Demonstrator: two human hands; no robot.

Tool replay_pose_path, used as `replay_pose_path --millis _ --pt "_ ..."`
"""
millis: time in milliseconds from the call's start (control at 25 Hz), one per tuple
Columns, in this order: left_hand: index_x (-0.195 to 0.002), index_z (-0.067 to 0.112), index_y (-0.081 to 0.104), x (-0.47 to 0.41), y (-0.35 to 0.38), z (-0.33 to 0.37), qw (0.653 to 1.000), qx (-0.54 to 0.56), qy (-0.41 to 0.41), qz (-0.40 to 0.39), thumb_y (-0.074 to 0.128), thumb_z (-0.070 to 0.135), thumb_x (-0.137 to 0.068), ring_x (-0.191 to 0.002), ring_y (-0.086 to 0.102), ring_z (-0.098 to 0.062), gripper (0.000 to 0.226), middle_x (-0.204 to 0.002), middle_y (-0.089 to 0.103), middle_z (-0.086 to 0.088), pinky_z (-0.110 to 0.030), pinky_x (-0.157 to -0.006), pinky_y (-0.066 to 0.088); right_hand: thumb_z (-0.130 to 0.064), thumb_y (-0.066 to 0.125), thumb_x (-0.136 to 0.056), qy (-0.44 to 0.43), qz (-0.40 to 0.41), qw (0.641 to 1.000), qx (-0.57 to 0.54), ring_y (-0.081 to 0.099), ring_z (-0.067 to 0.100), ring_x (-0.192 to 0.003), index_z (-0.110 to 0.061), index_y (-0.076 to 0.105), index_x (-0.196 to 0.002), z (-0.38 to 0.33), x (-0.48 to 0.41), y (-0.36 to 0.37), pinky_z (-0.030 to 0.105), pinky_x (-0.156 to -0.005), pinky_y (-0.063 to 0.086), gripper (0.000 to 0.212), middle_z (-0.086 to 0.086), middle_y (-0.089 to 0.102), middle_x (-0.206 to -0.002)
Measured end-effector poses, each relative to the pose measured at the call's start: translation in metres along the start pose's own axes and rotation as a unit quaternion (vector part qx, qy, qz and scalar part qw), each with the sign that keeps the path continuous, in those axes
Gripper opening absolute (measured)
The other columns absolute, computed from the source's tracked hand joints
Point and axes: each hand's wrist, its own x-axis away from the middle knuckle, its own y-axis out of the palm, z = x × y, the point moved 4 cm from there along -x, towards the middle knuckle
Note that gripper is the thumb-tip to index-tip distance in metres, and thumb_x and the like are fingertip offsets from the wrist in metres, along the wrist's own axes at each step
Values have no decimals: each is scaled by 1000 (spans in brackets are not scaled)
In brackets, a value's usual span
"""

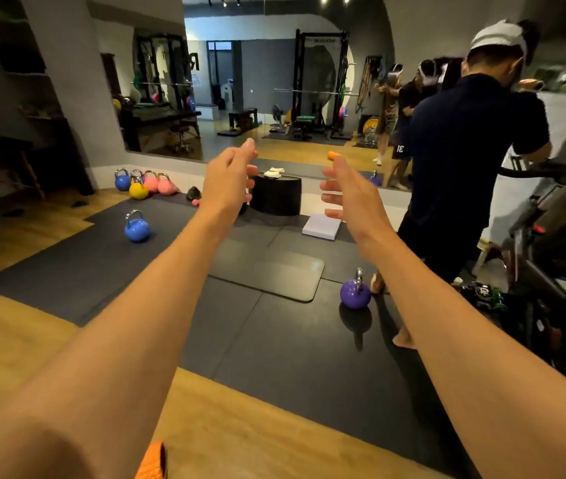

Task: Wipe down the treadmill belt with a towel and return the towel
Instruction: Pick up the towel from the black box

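Beyond both empty, spread hands, left point(228, 181) and right point(350, 195), a towel point(273, 172) tops a black drum point(276, 198).

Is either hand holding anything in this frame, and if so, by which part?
Nothing is held. The left hand and right hand are both open and empty, stretched out in the air; the folded towel lies untouched on the black stool.

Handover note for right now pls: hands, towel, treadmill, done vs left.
Left hand: open, empty, stretched forward.
Right hand: open, empty, stretched forward.
Towel: folded, lying on the black drum by the mirror, beyond both hands.
Treadmill: at far right; another person stands by it.
Done: can't tell whether the belt was wiped.
Left: if not wiped, fetch towel, wipe, return it.
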Motion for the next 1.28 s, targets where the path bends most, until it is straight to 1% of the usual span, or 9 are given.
replay_pose_path --millis 160,320,520,640,760,880,1000,1200,1280 --pt "-110 18 60 -106 30 -44 1000 -5 -8 4 39 47 -98 -98 58 -22 38 -107 62 -5 -36 -84 48 -53 31 -98 -3 -3 1000 -8 60 17 -102 -22 58 -115 51 -117 10 37 -89 52 45 1 62 -111" --pt "-119 13 59 -220 56 -75 999 -16 -17 25 37 46 -99 -104 58 -24 44 -116 61 -7 -36 -86 49 -55 31 -97 -5 -17 1000 -8 59 15 -102 -26 58 -112 86 -244 22 37 -89 52 42 -1 61 -110" --pt "-116 14 59 -355 71 -126 999 -14 -14 43 37 44 -99 -101 57 -20 40 -112 61 -6 -29 -77 48 -54 31 -97 2 -41 999 -16 59 16 -103 -24 58 -116 135 -384 62 36 -88 51 44 -2 62 -110" --pt "-113 17 59 -448 81 -169 999 -9 -28 37 38 45 -99 -103 57 -23 38 -114 61 -6 -32 -81 48 -53 32 -97 0 -36 999 -24 60 16 -103 -23 58 -118 168 -475 88 38 -90 52 45 0 62 -111" --pt "-115 15 59 -545 87 -193 999 2 -37 32 39 44 -99 -104 58 -24 39 -116 61 -7 -38 -89 48 -54 32 -97 8 -26 999 -17 60 17 -103 -27 58 -110 189 -565 111 39 -91 52 40 -1 62 -108" --pt "-113 15 60 -633 93 -208 999 8 -24 36 39 43 -99 -97 57 -22 38 -112 62 -10 -36 -85 48 -53 31 -98 3 -22 999 -23 60 16 -103 -28 58 -108 201 -647 126 37 -90 52 38 0 62 -111" --pt "-111 16 60 -720 108 -243 999 -5 -31 29 38 42 -100 -93 55 -20 36 -112 60 -12 -34 -82 48 -52 31 -98 11 -17 999 -28 60 16 -104 -27 58 -109 230 -736 142 35 -89 51 38 0 62 -112" --pt "-117 14 60 -851 139 -293 998 -9 -46 50 36 43 -100 -97 57 -21 41 -111 61 -10 -34 -82 48 -53 31 -98 12 -41 998 -53 60 14 -102 -27 58 -109 281 -876 171 31 -86 52 40 -2 62 -109" --pt "-116 15 61 -905 148 -308 996 -13 -53 67 37 44 -99 -97 57 -20 40 -109 61 -8 -33 -79 48 -54 31 -97 14 -56 997 -53 60 14 -103 -29 59 -108 295 -934 178 33 -88 52 39 -2 62 -109"
